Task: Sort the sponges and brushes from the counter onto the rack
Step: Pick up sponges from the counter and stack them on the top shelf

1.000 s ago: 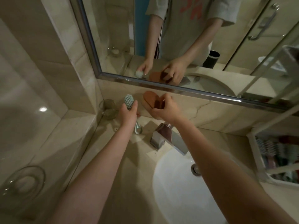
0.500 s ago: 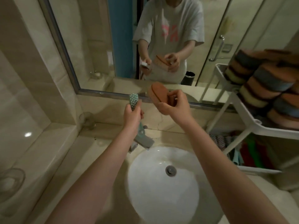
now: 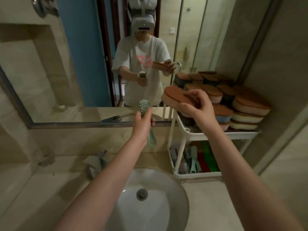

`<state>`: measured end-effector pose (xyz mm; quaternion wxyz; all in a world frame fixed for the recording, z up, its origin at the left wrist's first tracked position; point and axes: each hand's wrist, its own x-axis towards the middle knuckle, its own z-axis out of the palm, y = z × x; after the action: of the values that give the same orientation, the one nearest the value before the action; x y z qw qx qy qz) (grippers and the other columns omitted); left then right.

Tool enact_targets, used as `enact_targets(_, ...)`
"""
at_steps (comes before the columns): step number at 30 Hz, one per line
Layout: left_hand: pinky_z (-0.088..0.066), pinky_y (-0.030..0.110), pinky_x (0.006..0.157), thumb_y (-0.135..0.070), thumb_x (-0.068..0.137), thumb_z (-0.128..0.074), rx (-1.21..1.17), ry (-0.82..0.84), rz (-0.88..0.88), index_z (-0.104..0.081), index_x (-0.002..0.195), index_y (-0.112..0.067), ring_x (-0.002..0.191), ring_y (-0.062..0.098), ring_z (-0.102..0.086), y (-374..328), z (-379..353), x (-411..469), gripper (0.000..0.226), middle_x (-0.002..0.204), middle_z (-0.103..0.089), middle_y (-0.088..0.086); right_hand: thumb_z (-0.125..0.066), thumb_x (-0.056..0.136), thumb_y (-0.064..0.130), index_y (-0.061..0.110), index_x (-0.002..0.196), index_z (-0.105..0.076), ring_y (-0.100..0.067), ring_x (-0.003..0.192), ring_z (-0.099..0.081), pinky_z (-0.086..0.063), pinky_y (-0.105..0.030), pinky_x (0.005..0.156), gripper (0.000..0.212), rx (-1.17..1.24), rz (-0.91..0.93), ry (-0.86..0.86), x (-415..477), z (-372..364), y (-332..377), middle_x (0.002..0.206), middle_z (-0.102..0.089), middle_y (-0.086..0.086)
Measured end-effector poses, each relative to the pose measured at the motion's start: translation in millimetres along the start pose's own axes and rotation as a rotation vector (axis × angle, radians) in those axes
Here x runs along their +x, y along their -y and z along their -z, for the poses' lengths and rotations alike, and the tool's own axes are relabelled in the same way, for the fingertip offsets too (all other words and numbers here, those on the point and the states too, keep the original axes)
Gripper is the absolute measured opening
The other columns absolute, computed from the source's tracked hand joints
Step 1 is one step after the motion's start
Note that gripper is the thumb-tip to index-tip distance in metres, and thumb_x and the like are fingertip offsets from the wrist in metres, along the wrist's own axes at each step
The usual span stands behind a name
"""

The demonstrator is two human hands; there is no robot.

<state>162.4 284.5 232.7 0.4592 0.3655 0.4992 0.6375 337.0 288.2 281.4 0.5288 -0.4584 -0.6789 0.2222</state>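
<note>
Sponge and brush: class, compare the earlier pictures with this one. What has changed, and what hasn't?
Both hands lifted away from the counter's back edge. The right hand carried the sponge rightward to the rack's top shelf. Unchanged: left hand grips the brush; neither item released.

The right hand (image 3: 197, 108) hid the near end of the sponge (image 3: 175, 97); the lower-shelf brushes (image 3: 190, 160) were blurred.
</note>
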Motion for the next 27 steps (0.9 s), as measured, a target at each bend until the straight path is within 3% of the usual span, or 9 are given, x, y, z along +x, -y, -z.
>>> enact_targets(5, -0.042, 0.023, 0.061, -0.03, 0.095, -0.049, -0.006, 0.076, 0.023, -0.05, 0.1, -0.014, 0.059, 0.01, -0.047, 7, -42, -14, 0.017, 0.07, -0.049, -0.002, -0.071, 0.079, 0.022, 0.022, 0.109, -0.057, -0.009, 0.1, -0.047, -0.039, -0.008, 0.075, 0.033, -0.149, -0.011, 0.015, 11, 63, -25, 0.114, -0.046, 0.002)
enact_targets(10, -0.041, 0.026, 0.061, -0.029, 0.094, -0.051, -0.017, 0.074, 0.028, -0.05, 0.093, -0.015, 0.059, 0.011, -0.046, 18, -70, -22, 0.015, 0.068, -0.049, 0.0, -0.069, 0.08, 0.02, 0.021, 0.11, -0.056, -0.015, 0.106, -0.046, -0.04, -0.026, 0.084, 0.033, -0.377, 0.011, 0.054, 26, 105, -47, 0.112, -0.045, 0.005)
enact_targets(16, -0.041, 0.025, 0.06, -0.026, 0.095, -0.05, -0.019, 0.055, 0.012, -0.05, 0.088, -0.017, 0.058, 0.011, -0.046, 24, -86, -28, 0.012, 0.068, -0.049, 0.001, -0.061, 0.077, 0.034, 0.02, 0.116, -0.056, -0.014, 0.105, -0.045, -0.04, -0.027, 0.082, 0.041, -0.527, 0.116, 0.141, 35, 117, -52, 0.117, -0.048, 0.003)
enact_targets(21, -0.041, 0.024, 0.059, -0.026, 0.095, -0.05, -0.011, 0.039, -0.009, -0.051, 0.088, -0.017, 0.059, 0.011, -0.046, 25, -92, -29, 0.012, 0.069, -0.051, 0.001, -0.059, 0.084, 0.023, 0.015, 0.116, -0.06, -0.022, 0.115, -0.048, -0.038, -0.029, 0.09, 0.033, -0.631, 0.184, 0.149, 35, 113, -59, 0.12, -0.057, -0.004)
enact_targets(25, -0.044, 0.017, 0.054, -0.026, 0.095, -0.049, 0.038, 0.081, -0.077, -0.053, 0.1, -0.014, 0.057, 0.008, -0.047, 17, -102, -28, 0.013, 0.078, -0.058, 0.001, -0.056, 0.085, 0.021, 0.016, 0.114, -0.059, -0.02, 0.104, -0.052, -0.046, -0.034, 0.086, 0.03, -0.588, 0.165, 0.117, 30, 110, -61, 0.111, -0.059, -0.002)
enact_targets(27, -0.046, 0.02, 0.057, -0.026, 0.095, -0.049, 0.047, 0.109, -0.088, -0.052, 0.11, -0.013, 0.058, 0.008, -0.049, 10, -112, -29, 0.02, 0.091, -0.062, 0.0, -0.053, 0.086, 0.019, 0.015, 0.11, -0.06, -0.02, 0.099, -0.053, -0.045, -0.037, 0.091, 0.025, -0.563, 0.152, 0.099, 28, 110, -61, 0.105, -0.061, -0.002)
